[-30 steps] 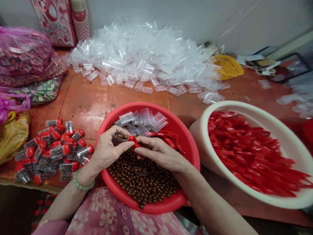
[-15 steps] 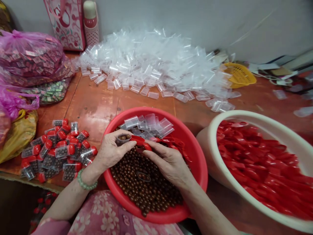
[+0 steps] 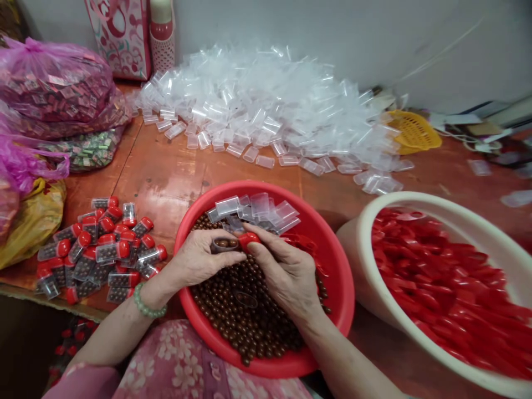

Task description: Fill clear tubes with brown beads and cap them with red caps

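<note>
Head view: tube (image 3: 214,246) clamped in left hand (image 3: 198,259); red cap (image 3: 250,240) just beside, pinched by right hand (image 3: 290,272).

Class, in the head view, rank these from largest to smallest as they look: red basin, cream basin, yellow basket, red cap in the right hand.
1. Red basin and cream basin: unranked; the frame cuts the cream one.
2. Yellow basket.
3. Red cap.

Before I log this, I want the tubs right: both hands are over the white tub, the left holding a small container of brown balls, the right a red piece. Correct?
Wrong tub: the head view shows the red tub underneath. The left hand does hold a small container of brown balls, the right hand a red piece.
</note>
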A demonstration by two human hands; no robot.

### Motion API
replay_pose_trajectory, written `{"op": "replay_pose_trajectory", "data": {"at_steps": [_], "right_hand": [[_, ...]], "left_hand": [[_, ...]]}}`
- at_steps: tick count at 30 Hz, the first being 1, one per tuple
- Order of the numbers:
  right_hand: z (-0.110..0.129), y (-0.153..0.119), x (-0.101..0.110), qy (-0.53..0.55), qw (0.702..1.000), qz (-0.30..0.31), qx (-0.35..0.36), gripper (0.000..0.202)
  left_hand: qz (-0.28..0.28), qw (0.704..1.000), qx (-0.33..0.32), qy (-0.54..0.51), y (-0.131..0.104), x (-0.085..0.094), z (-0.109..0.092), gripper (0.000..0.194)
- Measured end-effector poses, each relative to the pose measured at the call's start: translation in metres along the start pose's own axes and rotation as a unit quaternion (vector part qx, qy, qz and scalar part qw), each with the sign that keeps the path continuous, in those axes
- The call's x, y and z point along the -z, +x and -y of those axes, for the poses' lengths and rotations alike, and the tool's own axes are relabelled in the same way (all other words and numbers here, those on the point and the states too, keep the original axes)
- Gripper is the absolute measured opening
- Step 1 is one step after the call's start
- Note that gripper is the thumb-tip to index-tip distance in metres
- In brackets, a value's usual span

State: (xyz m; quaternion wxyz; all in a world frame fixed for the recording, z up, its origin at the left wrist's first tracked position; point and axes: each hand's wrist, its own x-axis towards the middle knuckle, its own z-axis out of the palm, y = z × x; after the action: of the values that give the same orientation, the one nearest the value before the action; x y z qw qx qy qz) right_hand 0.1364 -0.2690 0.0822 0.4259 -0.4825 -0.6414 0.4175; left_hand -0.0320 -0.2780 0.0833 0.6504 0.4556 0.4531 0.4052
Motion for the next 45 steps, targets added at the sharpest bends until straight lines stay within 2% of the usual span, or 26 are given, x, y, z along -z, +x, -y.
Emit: {"op": "replay_pose_trajectory", "data": {"at_steps": [3, 7, 11, 16, 18, 22, 26, 30, 34, 37, 45], "right_hand": [[0.0, 0.002, 0.005, -0.019, 0.999, -0.035, -0.017, 0.026], [-0.001, 0.003, 0.01, 0.035, 0.998, -0.026, -0.046, 0.026], [-0.001, 0.006, 0.01, 0.097, 0.994, -0.008, -0.048, 0.02], [0.001, 0.009, 0.011, 0.068, 0.997, 0.003, -0.044, 0.019], [0.003, 0.008, 0.01, 0.123, 0.989, -0.001, -0.076, 0.019], [0.003, 0.007, 0.008, 0.217, 0.969, -0.006, -0.12, 0.011], [0.0, 0.006, 0.009, 0.237, 0.966, -0.004, -0.104, 0.018], [0.001, 0.003, 0.011, 0.197, 0.978, -0.034, -0.061, 0.022], [0.006, 0.002, 0.011, 0.153, 0.986, -0.056, -0.027, 0.02], [0.011, 0.007, 0.01, 0.153, 0.986, -0.05, -0.03, 0.019], [0.025, 0.028, -0.003, 0.138, 0.988, 0.007, -0.069, 0.017]], "left_hand": [[0.002, 1.0, -0.017, 0.0, -0.002, 0.005, -0.009, 0.021], [0.077, 0.994, -0.043, 0.071, -0.001, 0.008, -0.015, 0.016], [0.071, 0.996, -0.025, 0.055, 0.002, 0.007, -0.012, 0.017], [0.081, 0.995, -0.023, 0.05, 0.0, 0.008, -0.015, 0.021], [0.075, 0.995, -0.031, 0.063, 0.0, 0.01, -0.016, 0.021], [0.102, 0.991, -0.04, 0.081, 0.001, 0.011, -0.015, 0.021], [0.067, 0.992, -0.044, 0.092, 0.0, 0.008, -0.013, 0.014], [0.076, 0.989, -0.036, 0.121, -0.002, 0.003, -0.013, 0.009], [0.11, 0.993, 0.009, 0.053, -0.001, 0.0, -0.009, 0.01], [0.103, 0.994, 0.032, -0.016, 0.0, -0.003, -0.004, 0.02], [0.133, 0.987, 0.039, -0.082, 0.003, 0.004, 0.0, 0.044]]}}
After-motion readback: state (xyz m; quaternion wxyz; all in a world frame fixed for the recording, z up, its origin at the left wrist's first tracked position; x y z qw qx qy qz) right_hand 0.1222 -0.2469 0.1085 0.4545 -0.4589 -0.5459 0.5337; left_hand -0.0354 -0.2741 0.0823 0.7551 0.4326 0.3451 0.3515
